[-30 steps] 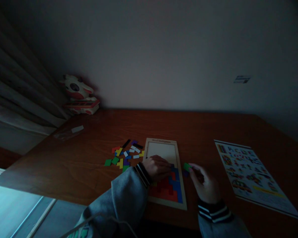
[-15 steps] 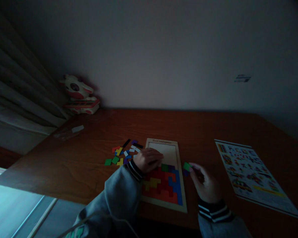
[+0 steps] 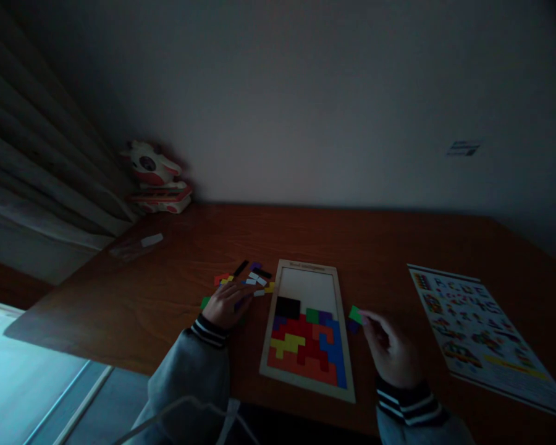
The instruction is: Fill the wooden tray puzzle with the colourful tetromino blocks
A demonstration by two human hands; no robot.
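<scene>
A wooden puzzle board (image 3: 269, 369) lies in front of me, its lower part filled with red, orange, yellow, blue and other coloured pieces. A black piece (image 3: 288, 307) sits at the left of the filled area. Over the loose puzzle pieces (image 3: 261, 280) left of the board rests my left hand (image 3: 226, 303), fingers stretched out and covering some of them. Between thumb and fingertips, my right hand (image 3: 391, 349) pinches a green puzzle piece (image 3: 356, 315) just right of the board. A purple piece (image 3: 353, 326) shows beneath the green one.
On the right of the wooden table (image 3: 352, 238) lies a printed sheet (image 3: 479, 334). A toy cow with a keyboard (image 3: 160, 179) stands at the back left, near the curtain (image 3: 41, 154). Clear plastic wrapping (image 3: 132, 248) lies near the left edge. A cable (image 3: 185, 402) crosses my left sleeve.
My left hand has moved left from the board to the loose pieces, uncovering the black piece. My right hand still holds the green piece beside the board. The view has shifted slightly.
</scene>
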